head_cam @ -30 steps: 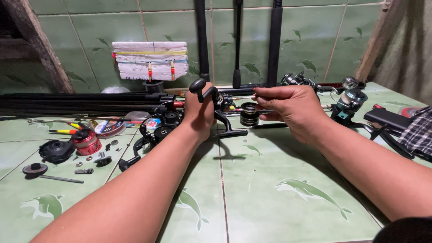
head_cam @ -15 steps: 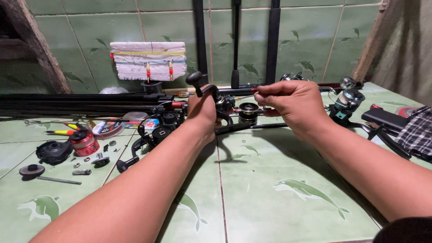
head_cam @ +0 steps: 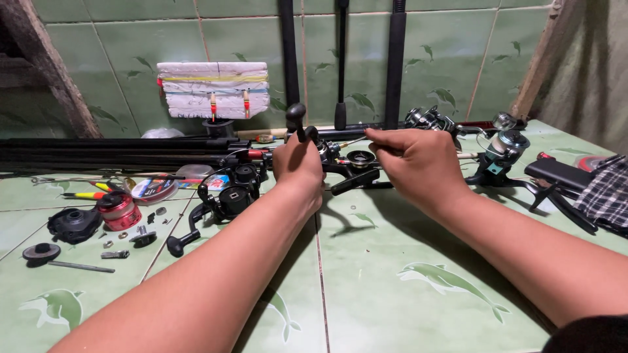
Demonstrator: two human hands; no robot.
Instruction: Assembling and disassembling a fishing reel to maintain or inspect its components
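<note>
Hands raised over floor: left hand [head_cam: 297, 163] grips reel handle [head_cam: 296, 117] closed, right hand [head_cam: 412, 160] pinches reel [head_cam: 356, 163].

A green tiled floor [head_cam: 405, 274] with dolphin patterns runs up to a green tiled wall [head_cam: 118, 33]. Against that wall stands a white foam block [head_cam: 212, 88] wound with line and small floats. Dark rod sections [head_cam: 98, 150] lie along the far left, and three more rods [head_cam: 396, 59] stand upright at the far centre. On the left lie a red spool [head_cam: 120, 212], a black reel cover [head_cam: 73, 224] and small screws. Just right of them sits a black spinning reel [head_cam: 229, 196]. On the far right rest a teal reel [head_cam: 500, 151] and a checked cloth [head_cam: 608, 193].
</note>
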